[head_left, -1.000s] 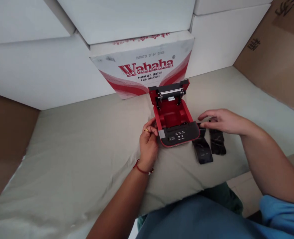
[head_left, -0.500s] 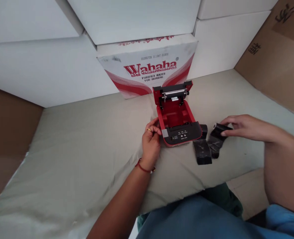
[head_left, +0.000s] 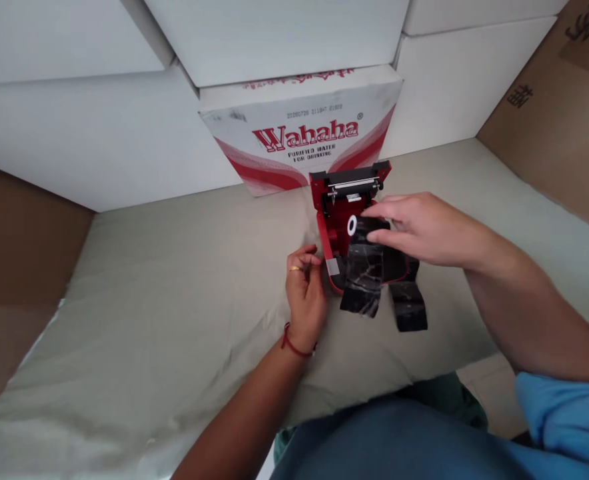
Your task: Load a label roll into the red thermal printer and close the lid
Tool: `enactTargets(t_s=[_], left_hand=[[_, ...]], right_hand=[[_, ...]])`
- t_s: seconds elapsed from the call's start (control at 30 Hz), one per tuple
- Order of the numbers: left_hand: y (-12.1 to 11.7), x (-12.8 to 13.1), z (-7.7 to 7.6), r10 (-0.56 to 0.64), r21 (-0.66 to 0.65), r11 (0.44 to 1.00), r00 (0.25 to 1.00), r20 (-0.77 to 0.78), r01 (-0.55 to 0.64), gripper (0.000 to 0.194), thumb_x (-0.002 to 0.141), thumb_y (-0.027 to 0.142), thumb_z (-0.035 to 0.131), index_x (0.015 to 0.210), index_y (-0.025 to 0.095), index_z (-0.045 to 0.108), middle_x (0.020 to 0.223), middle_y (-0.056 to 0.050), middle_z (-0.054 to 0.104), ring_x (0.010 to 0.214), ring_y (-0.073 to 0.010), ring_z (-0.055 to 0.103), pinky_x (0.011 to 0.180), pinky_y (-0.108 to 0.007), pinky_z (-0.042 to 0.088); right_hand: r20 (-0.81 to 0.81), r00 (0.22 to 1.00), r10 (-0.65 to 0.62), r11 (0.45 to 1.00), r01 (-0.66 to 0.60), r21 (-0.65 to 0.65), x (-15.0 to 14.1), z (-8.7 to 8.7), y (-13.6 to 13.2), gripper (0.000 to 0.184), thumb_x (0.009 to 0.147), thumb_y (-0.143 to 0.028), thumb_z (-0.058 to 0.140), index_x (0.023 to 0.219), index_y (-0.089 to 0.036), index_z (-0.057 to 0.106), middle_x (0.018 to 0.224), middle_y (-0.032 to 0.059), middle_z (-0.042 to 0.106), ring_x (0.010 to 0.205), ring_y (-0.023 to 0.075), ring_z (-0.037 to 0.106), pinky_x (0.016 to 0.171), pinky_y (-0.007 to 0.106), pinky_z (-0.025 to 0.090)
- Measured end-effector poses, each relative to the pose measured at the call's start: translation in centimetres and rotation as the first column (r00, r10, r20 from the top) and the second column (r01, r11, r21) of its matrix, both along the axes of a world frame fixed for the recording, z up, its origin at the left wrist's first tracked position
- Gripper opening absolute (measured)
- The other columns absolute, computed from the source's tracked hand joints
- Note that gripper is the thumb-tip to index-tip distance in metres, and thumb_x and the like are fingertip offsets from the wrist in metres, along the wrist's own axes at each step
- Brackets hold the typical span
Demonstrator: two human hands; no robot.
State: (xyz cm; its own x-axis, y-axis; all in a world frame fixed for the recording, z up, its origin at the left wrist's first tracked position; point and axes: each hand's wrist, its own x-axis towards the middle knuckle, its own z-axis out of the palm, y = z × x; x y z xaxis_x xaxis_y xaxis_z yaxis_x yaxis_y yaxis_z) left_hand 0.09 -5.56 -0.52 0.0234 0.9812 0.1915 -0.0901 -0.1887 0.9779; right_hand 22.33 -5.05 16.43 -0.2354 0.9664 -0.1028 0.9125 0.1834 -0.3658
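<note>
A small red and black label printer (head_left: 394, 265) sits on the cloth with its lid (head_left: 349, 179) raised and its red inner bay partly showing. Between the thumb and fingers of my right hand (head_left: 414, 227) is a black label roll (head_left: 360, 232) with a white core, held over the bay. Its loose end hangs down across the printer's front panel. My left hand (head_left: 307, 283) rests at the printer's left side, fingers loosely curled with nothing in them; whether a fingertip touches the casing I cannot tell. Another black strip (head_left: 408, 307) lies by the printer's front right corner.
Behind the printer stands a white and red Wahaha water carton (head_left: 304, 140), with white boxes (head_left: 274, 40) around and above it. Brown cardboard (head_left: 564, 120) borders the right side, and more cardboard (head_left: 19, 267) the left. Greenish cloth (head_left: 174, 300) covers the surface.
My right hand has lifted the label roll from beside the printer and carried it left over the open bay. My left hand has eased slightly off the printer's side.
</note>
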Motion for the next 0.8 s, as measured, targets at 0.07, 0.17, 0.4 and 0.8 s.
enactTargets(t_s=[0.07,0.17,0.4,0.8], left_hand=[[-0.9,-0.3,1.0,0.109,0.116,0.989,0.988,-0.108,-0.096,0.01,0.11,0.031,0.059,0.109,0.025,0.067,0.133,-0.009,0.066,0.131,-0.0243,0.063,0.118,-0.044,0.048],[-2.0,-0.7,2.5,0.169,0.373,0.925,0.955,-0.245,-0.068,0.026,0.112,0.026,0.054,0.135,0.027,0.067,0.146,-0.011,0.064,0.141,-0.0253,0.061,0.125,-0.047,0.046],[-2.6,-0.8,3.6,0.1,0.626,0.732,0.866,-0.491,0.271,0.046,0.102,0.016,0.063,0.145,0.032,0.068,0.138,-0.008,0.08,0.139,-0.0286,0.071,0.13,-0.057,0.045],[-3.0,-0.9,4.3,0.178,0.683,0.642,0.799,-0.575,0.349,0.054,0.097,0.015,0.073,0.148,0.028,0.064,0.132,-0.005,0.084,0.126,-0.0259,0.077,0.129,-0.05,0.042]], right_hand=[[0.228,0.97,-0.087,0.995,0.075,0.059,-1.9,-0.9,0.7,0.037,0.106,-0.032,0.058,0.135,-0.019,0.076,0.131,0.0153,0.08,0.109,0.0299,0.078,0.086,0.037,0.055],[0.413,0.901,-0.13,0.992,0.116,0.058,-3.7,-1.4,1.0,0.036,0.11,-0.03,0.051,0.136,-0.017,0.073,0.126,0.0182,0.081,0.101,0.0326,0.079,0.073,0.036,0.049],[0.435,0.898,-0.063,0.998,0.058,0.023,-4.8,-2.1,2.5,0.036,0.106,-0.016,0.046,0.127,-0.019,0.075,0.115,0.0165,0.084,0.095,0.0304,0.078,0.067,0.035,0.041],[-0.297,0.938,-0.177,0.91,0.271,0.314,-0.2,-1.0,-0.1,0.044,0.114,-0.047,0.046,0.121,-0.023,0.083,0.114,0.0074,0.086,0.106,0.0243,0.079,0.092,0.035,0.06]])
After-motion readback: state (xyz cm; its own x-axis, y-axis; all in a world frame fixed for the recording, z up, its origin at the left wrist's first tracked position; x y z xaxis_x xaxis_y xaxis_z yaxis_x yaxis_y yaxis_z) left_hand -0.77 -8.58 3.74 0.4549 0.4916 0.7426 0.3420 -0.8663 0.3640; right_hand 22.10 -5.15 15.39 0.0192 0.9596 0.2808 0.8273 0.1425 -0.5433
